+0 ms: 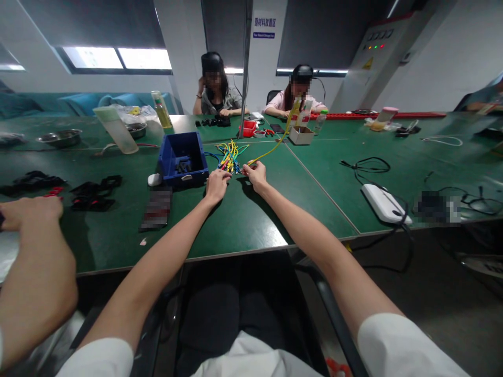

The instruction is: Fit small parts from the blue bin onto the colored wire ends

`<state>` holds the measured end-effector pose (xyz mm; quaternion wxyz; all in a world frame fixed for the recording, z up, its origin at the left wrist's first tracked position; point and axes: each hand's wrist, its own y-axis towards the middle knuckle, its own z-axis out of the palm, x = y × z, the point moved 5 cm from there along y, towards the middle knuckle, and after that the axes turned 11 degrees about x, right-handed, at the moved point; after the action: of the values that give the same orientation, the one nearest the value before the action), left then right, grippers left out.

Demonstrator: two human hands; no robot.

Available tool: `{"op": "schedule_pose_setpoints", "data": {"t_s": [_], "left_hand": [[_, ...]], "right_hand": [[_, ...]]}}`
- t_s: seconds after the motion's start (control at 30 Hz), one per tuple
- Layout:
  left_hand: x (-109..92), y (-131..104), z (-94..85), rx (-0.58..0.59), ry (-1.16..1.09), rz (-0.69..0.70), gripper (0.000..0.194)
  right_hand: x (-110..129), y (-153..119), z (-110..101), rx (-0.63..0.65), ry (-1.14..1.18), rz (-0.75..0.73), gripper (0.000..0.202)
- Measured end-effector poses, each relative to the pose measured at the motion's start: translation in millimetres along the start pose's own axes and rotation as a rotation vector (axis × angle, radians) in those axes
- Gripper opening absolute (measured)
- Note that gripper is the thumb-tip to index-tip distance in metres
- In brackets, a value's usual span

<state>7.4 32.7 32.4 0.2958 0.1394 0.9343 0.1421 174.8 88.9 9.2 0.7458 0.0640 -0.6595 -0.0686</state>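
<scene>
The right hand (256,177) pinches a yellow wire (268,153); gripping close to the tip should steady it best. Multicolored wires (232,153) fan out just beyond the left hand (218,186), whose grip is unclear.

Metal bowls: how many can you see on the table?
2. One metal bowl sits toward the left of the table; another bowl is farther right, partly behind the cloudy bottle. More could be hidden.

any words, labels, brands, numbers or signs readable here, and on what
"原材料放置区": white wall sign, top line
"Raw Material Storage Area": same sign, small and blurry
Yellow triangle on the cabinet: marking too blurred
Bottle label: too blurred to read
</scene>
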Motion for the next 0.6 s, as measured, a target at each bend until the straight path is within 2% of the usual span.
{"op": "schedule_pose_setpoints", "data": {"t_s": [0.2,0.33,0.6], "left_hand": [[2,0,-2.5,-0.062,-0.112,0.004,0.018],[2,-1,-3.7,-0.067,-0.132,-0.025,0.018],[2,-1,-4.3,-0.076,-0.161,-0.049,0.016]], "right_hand": [[8,-7,17,0.103,0.128,-0.097,0.032],[11,-13,26,0.128,0.136,-0.068,0.033],[10,-16,25,0.111,0.081,-0.059,0.032]]}}
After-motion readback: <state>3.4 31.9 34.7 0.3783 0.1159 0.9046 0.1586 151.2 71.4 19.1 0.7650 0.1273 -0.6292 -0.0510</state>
